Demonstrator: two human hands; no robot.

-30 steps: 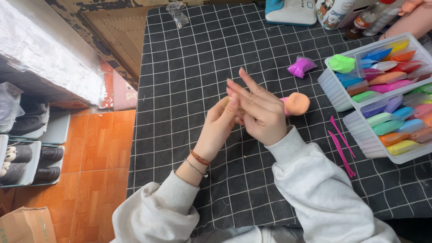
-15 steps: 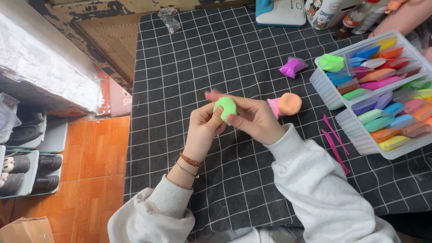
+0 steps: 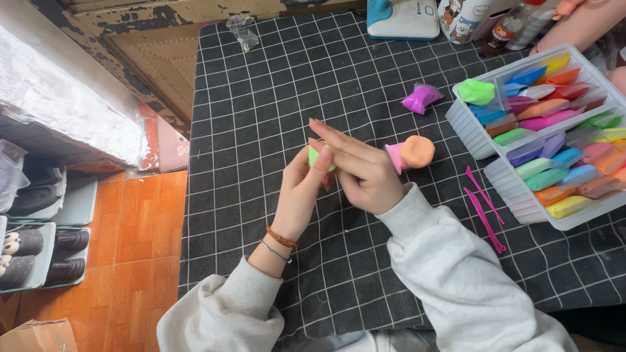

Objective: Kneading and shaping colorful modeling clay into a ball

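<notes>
The left hand (image 3: 301, 189) and the right hand (image 3: 362, 171) are pressed together above the black gridded mat (image 3: 261, 98), palm against palm, and between them sits a small piece of light green clay (image 3: 315, 155). Only an edge of the clay shows, at the upper left side of the joined hands, so both hands hold it flat between the palms with the fingers stretched, not curled. Just to the right of the hands, an orange and pink clay figure (image 3: 412, 152) lies on the mat, close to the right hand's knuckles. Further right of the hands are two pink modelling tools (image 3: 482, 207), and beyond them a white tray of coloured clay packs (image 3: 471, 133). A purple clay bag (image 3: 420, 98) lies above the figure.
</notes>
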